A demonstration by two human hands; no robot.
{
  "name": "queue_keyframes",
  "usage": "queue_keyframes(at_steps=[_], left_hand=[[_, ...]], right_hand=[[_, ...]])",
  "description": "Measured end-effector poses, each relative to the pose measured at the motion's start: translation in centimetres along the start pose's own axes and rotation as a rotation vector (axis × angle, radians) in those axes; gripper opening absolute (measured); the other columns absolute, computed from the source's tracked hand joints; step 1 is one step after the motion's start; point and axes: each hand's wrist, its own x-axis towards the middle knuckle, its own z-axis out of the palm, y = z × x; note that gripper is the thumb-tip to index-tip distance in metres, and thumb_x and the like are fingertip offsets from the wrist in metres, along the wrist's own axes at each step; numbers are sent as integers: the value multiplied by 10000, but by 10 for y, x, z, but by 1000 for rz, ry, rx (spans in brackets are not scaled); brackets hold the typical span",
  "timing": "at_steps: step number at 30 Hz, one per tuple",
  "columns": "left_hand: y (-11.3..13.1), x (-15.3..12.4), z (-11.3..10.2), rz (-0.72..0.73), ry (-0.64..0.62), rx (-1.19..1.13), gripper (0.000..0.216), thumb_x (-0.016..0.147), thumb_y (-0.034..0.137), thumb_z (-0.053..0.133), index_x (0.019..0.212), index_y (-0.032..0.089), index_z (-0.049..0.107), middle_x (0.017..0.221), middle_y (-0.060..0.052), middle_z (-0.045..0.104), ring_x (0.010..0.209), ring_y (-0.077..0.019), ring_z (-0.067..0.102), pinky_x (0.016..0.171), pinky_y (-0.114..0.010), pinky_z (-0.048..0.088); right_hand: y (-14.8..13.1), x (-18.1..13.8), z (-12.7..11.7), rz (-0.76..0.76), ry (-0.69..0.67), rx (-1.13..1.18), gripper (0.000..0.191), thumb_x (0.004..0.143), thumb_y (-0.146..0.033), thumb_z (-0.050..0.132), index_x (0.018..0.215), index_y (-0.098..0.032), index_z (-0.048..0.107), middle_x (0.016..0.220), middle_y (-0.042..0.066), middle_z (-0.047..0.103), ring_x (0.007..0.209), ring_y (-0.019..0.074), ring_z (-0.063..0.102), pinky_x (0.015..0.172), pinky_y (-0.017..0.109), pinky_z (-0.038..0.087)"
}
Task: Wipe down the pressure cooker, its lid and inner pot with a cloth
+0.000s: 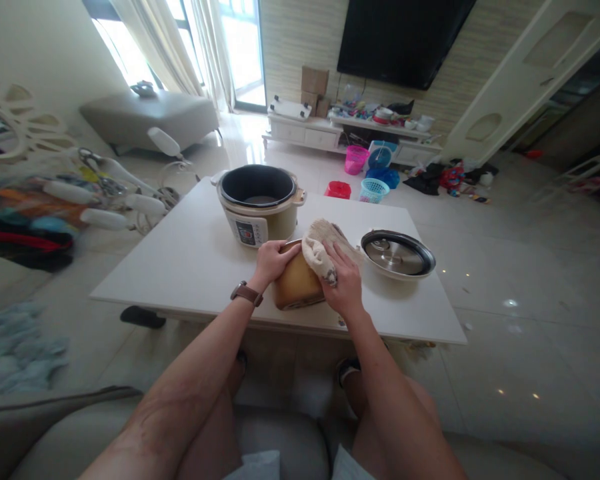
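Observation:
My left hand (273, 261) grips the top left edge of a golden-brown pot lid (295, 285) that stands tilted on the white table (190, 267). Pressed against the lid's right side is a crumpled beige cloth (320, 250), held in my right hand (343, 280) with the fingers closed on it. Just behind them stands an open cooker (260, 203) with a dark inner pot and a control panel on its front.
A round metal lid (397, 253) lies on the table to the right. Beyond the table are coloured plastic baskets (367, 175) on the tiled floor, a low TV cabinet (330, 130), and a grey bench (147, 117). My knees are below the table's near edge.

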Motion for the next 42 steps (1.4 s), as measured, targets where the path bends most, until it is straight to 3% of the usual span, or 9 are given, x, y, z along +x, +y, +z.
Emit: queue_keyframes(at_steps=[6, 13, 18, 23, 29, 32, 36, 39, 42], left_hand=[[-20, -1, 5, -10, 2, -130, 559, 865, 664, 613, 578, 208, 464, 607, 22, 385, 634, -136, 342, 600, -294, 243], [-58, -11, 14, -90, 32, -344, 521, 849, 707, 533, 716, 204, 554, 713, -7, 494, 710, -165, 410, 655, -293, 352], [-47, -5, 3, -33, -16, -294, 456, 853, 645, 558, 700, 219, 505, 700, 8, 462, 720, -165, 410, 678, -292, 345], [-17, 3, -3, 38, -52, -206, 521, 899, 631, 589, 624, 219, 432, 632, 30, 373, 651, -143, 347, 626, -304, 256], [-4, 3, 6, 51, -30, -89, 600, 902, 656, 602, 548, 211, 410, 566, 26, 359, 611, -135, 324, 615, -326, 202], [0, 4, 8, 53, -19, -37, 584, 910, 643, 593, 547, 201, 471, 558, 16, 420, 610, -139, 357, 626, -329, 211], [4, 4, 8, 44, -29, 19, 530, 903, 578, 618, 559, 178, 573, 564, -12, 514, 629, -148, 397, 634, -330, 228], [3, 5, 7, 36, -41, 17, 508, 893, 554, 631, 569, 162, 614, 566, -30, 540, 637, -152, 405, 632, -333, 233], [1, 5, 7, 38, -36, 0, 565, 889, 609, 611, 538, 167, 581, 544, -9, 470, 606, -138, 378, 623, -333, 220]], right_hand=[[20, 1, 8, 167, 188, 174, 517, 996, -463, 604, 1460, -246, 672, 1499, 109, 686, 1469, 328, 581, 1254, 534, 436], [48, 2, 18, 587, 338, 389, 481, 954, -602, 602, 1110, -194, 803, 1105, 133, 834, 1180, 359, 745, 1053, 511, 563], [65, 1, 22, 710, 434, 424, 448, 894, -594, 637, 955, -185, 808, 994, 137, 841, 1089, 370, 766, 986, 496, 587], [70, -2, 25, 662, 442, 395, 431, 911, -588, 634, 968, -199, 810, 1013, 124, 845, 1099, 355, 772, 977, 479, 591], [57, -1, 16, 610, 388, 342, 457, 945, -571, 603, 1075, -182, 806, 1095, 142, 836, 1119, 364, 762, 998, 499, 579], [33, -3, 10, 393, 300, 201, 464, 965, -514, 588, 1255, -198, 768, 1256, 158, 799, 1226, 375, 724, 1071, 531, 544], [-2, -7, 7, 13, 81, -31, 575, 924, -403, 615, 1489, -293, 645, 1601, 85, 605, 1552, 365, 480, 1269, 566, 359], [-12, -8, 6, -65, -6, -81, 615, 920, -348, 604, 1534, -318, 607, 1648, 52, 557, 1600, 359, 413, 1297, 579, 310], [-2, -4, 6, -6, 62, -17, 565, 950, -368, 600, 1508, -289, 632, 1610, 72, 598, 1569, 347, 463, 1289, 552, 349]])
